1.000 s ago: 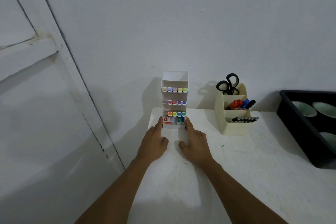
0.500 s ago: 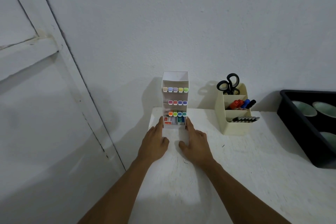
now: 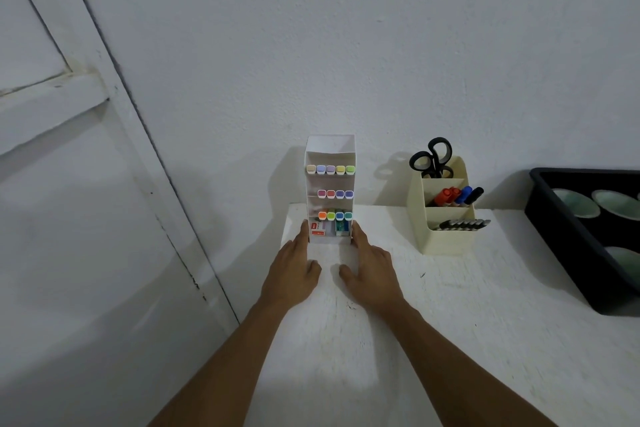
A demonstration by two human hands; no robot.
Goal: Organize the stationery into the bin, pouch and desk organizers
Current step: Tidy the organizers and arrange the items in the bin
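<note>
A tall white tiered organizer [image 3: 330, 149] stands at the far left corner of the white table [image 3: 433, 322]. Its shelves hold rows of coloured markers [image 3: 330, 169], and small boxes sit in the bottom slot. My left hand [image 3: 292, 270] lies flat with its fingertips touching the organizer's left side near the base. On the other side my right hand [image 3: 372, 270] mirrors it, fingers straight against the right side. A cream desk organizer [image 3: 441, 237] to the right holds black scissors [image 3: 433, 158], red, blue and black markers [image 3: 457, 194] and a row of dark pens [image 3: 462, 224].
A black bin [image 3: 554, 229] holding pale green round items sits at the table's right edge. The wall rises directly behind both organizers. The table's left edge drops off just left of my left hand, beside a white door.
</note>
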